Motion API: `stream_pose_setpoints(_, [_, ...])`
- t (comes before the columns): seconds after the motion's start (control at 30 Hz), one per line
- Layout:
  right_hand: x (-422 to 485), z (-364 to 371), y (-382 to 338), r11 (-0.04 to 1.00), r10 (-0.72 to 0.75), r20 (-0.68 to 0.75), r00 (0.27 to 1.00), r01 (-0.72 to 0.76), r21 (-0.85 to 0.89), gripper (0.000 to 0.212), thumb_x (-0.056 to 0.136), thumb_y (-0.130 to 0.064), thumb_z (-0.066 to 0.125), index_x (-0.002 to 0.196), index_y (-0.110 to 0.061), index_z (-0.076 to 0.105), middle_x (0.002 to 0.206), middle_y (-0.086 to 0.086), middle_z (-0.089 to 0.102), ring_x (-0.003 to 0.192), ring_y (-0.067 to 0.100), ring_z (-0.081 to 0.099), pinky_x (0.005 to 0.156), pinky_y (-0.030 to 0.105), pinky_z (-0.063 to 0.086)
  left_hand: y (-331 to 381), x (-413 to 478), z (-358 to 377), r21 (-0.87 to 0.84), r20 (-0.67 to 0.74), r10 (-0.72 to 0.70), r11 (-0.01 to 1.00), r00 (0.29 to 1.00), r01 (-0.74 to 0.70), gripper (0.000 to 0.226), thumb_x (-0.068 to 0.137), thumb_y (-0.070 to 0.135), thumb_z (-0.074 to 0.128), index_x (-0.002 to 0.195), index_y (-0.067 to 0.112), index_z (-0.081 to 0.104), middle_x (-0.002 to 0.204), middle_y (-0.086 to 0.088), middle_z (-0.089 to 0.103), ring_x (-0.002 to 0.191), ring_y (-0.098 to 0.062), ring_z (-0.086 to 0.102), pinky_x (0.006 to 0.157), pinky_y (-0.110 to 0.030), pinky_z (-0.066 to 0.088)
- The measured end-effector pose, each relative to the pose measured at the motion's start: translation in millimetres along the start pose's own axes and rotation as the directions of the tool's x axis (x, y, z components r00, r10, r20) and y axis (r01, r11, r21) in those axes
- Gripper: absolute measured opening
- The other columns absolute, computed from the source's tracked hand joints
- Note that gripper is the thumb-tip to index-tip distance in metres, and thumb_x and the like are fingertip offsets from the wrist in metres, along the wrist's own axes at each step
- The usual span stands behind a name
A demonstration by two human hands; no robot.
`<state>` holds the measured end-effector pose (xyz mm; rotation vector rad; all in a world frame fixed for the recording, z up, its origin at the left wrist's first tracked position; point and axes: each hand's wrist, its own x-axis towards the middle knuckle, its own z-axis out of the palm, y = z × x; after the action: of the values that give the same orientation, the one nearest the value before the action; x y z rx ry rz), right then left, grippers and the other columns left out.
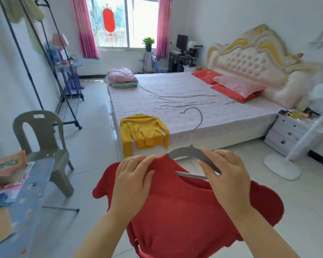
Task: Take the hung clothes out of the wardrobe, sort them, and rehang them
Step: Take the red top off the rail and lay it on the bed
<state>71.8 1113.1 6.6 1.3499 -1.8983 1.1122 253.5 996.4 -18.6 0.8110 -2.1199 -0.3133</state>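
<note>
At lower centre of the frame: left hand (133, 180), fingers closed on the shoulder of a red top (185, 211); right hand (226, 180), gripping the right arm of a grey hanger (191, 152) partly inside the top's neck, hook upward. Above centre: yellow top (144, 132) on a hanger, lying over the near bed (194, 101) edge. Upper left: black clothes rack (32, 58). Left: grey plastic chair (45, 144).
</note>
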Motion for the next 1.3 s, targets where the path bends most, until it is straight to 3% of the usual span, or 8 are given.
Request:
stream_pose_setpoints(0.4, [114, 206, 65, 0.971, -0.031, 0.07, 0.997, 0.013, 0.24, 0.041, 0.067, -0.014, 0.081, 0.104, -0.025, 0.07, 0.086, -0.015, 0.055, 0.083, 0.007, 0.047, 0.07, 0.015, 0.039, -112, 135, 82, 0.153, -0.06, -0.134, 0.978, 0.989, 0.142, 0.034, 0.078, 0.012, 0.065, 0.112, 0.014, 0.065, 0.104, -0.003, 0.065, 0.094, -0.025, 0.06, 0.09, -0.036, 0.038])
stream_pose_setpoints(0.6, [186, 301, 111, 0.947, -0.032, 0.164, 0.986, -0.023, 0.321, 0.043, 0.064, -0.011, 0.083, 0.102, -0.026, 0.071, 0.083, -0.009, 0.064, 0.077, 0.012, 0.053, 0.073, 0.006, 0.034, -155, 222, 131, 0.2, -0.084, -0.186, 0.959, 0.979, 0.199, 0.042, 0.07, 0.002, 0.076, 0.109, 0.013, 0.066, 0.099, -0.004, 0.066, 0.09, -0.026, 0.062, 0.086, -0.041, 0.044])
stream_pose_setpoints(0.73, [218, 360, 132, 0.926, -0.026, 0.235, 0.972, -0.065, 0.371, 0.042, 0.065, -0.011, 0.082, 0.103, -0.026, 0.071, 0.083, -0.011, 0.064, 0.077, 0.013, 0.053, 0.075, 0.0, 0.033, -191, 265, 162, 0.216, -0.074, -0.234, 0.945, 0.97, 0.244, 0.041, 0.069, 0.003, 0.076, 0.108, 0.013, 0.067, 0.098, -0.003, 0.066, 0.089, -0.024, 0.063, 0.085, -0.037, 0.041])
stream_pose_setpoints(1.07, [288, 538, 178, 0.945, -0.028, 0.311, 0.95, -0.077, 0.319, 0.041, 0.067, -0.012, 0.08, 0.104, -0.026, 0.071, 0.084, -0.015, 0.061, 0.079, 0.003, 0.045, 0.077, 0.001, 0.032, -328, 381, 250, 0.141, 0.027, -0.286, 0.95, 0.958, 0.28, 0.037, 0.073, 0.004, 0.074, 0.108, 0.014, 0.067, 0.1, 0.0, 0.066, 0.091, -0.021, 0.062, 0.086, -0.037, 0.045])
stream_pose_setpoints(1.2, [311, 602, 193, 0.947, -0.002, 0.35, 0.937, -0.111, 0.302, 0.044, 0.065, -0.01, 0.081, 0.105, -0.026, 0.07, 0.082, -0.012, 0.063, 0.077, 0.014, 0.052, 0.069, 0.011, 0.038, -381, 426, 280, 0.127, 0.097, -0.307, 0.947, 0.947, 0.295, 0.037, 0.071, 0.004, 0.074, 0.106, 0.015, 0.068, 0.099, 0.001, 0.067, 0.09, -0.021, 0.063, 0.083, -0.038, 0.047])
stream_pose_setpoints(1.3, [329, 648, 203, 0.946, 0.057, 0.399, 0.915, -0.178, 0.273, 0.044, 0.066, -0.009, 0.081, 0.104, -0.026, 0.07, 0.081, -0.012, 0.062, 0.077, 0.016, 0.052, 0.066, 0.01, 0.035, -415, 459, 302, 0.135, 0.143, -0.321, 0.943, 0.936, 0.303, 0.036, 0.071, 0.004, 0.075, 0.105, 0.014, 0.068, 0.098, 0.001, 0.067, 0.089, -0.021, 0.064, 0.082, -0.034, 0.044])
